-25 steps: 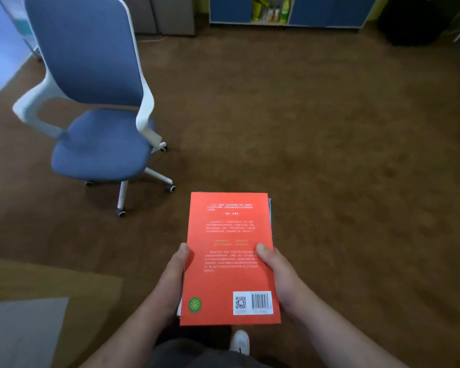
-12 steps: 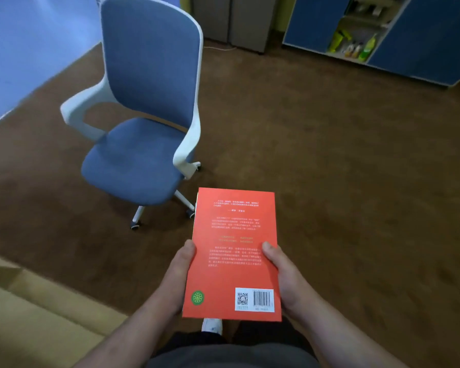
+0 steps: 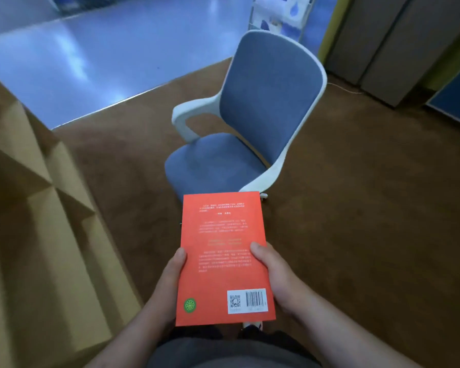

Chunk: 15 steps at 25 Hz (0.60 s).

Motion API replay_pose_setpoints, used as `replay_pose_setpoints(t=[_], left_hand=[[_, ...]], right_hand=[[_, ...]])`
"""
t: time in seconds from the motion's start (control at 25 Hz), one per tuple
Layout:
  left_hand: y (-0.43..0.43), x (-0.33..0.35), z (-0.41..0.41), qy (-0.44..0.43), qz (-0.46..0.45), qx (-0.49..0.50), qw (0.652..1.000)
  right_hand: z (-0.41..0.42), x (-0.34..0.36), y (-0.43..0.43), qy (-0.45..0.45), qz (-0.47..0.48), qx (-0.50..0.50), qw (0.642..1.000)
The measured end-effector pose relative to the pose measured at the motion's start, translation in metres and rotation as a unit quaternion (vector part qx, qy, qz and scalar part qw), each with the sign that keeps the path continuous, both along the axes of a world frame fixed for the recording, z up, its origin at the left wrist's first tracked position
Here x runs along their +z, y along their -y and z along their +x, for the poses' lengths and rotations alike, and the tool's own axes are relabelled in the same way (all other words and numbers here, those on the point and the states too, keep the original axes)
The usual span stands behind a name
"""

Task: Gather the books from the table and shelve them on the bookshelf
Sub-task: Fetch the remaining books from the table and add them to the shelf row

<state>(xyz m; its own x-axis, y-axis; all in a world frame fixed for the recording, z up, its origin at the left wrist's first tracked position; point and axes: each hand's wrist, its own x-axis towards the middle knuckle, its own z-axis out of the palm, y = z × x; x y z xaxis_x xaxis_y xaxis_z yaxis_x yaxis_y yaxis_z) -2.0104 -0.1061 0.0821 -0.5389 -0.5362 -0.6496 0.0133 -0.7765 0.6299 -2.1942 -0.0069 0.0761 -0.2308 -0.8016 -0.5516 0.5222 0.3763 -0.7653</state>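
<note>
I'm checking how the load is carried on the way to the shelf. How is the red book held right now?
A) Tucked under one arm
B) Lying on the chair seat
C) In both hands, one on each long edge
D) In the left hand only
C: the left hand and the right hand each hold a long edge of the red book, thumbs on its cover, short of the blue chair.

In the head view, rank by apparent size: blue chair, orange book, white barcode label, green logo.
1. blue chair
2. orange book, enlarged by nearness to the camera
3. white barcode label
4. green logo
</note>
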Motion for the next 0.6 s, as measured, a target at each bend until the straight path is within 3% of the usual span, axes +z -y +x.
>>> replay_pose_setpoints(t=[0.24,0.6], left_hand=[[0.018,-0.005,0.015,0.03,-0.011,0.129,0.991],[0.111,-0.018,0.084,0.051,-0.01,0.291,0.955]], right_hand=[[-0.011,-0.006,0.069,0.023,0.001,0.143,0.989],[0.05,-0.011,0.236,0.026,0.014,0.305,0.952]])
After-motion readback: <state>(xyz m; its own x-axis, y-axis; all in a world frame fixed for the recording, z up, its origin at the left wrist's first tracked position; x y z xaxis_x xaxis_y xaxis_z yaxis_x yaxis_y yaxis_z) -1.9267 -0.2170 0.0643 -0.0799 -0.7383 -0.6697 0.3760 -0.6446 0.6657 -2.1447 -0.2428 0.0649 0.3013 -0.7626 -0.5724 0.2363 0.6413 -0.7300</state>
